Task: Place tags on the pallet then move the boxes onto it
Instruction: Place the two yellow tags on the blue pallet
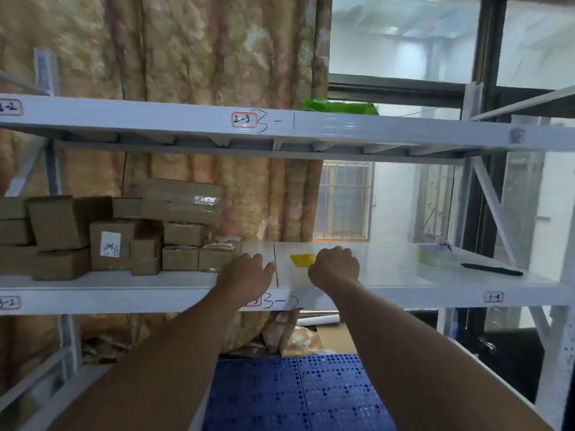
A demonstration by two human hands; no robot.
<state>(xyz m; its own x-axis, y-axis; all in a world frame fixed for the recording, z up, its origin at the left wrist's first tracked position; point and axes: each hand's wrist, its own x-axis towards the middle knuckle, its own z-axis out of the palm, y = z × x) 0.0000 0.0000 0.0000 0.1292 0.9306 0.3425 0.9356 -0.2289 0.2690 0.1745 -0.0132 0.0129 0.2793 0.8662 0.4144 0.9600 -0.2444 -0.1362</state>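
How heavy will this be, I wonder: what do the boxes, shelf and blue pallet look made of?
Boxes: matte brown cardboard, taped seams. Shelf: probably white-painted metal, smooth with a sheen. Blue pallet: likely moulded plastic, a perforated grid.

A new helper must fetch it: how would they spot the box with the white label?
Find the white shelf with 3-2 handwritten on its front edge; brown cardboard boxes are piled on its left half. The labelled box stands near the pile's front, and it alone shows a white printed sticker on its face.
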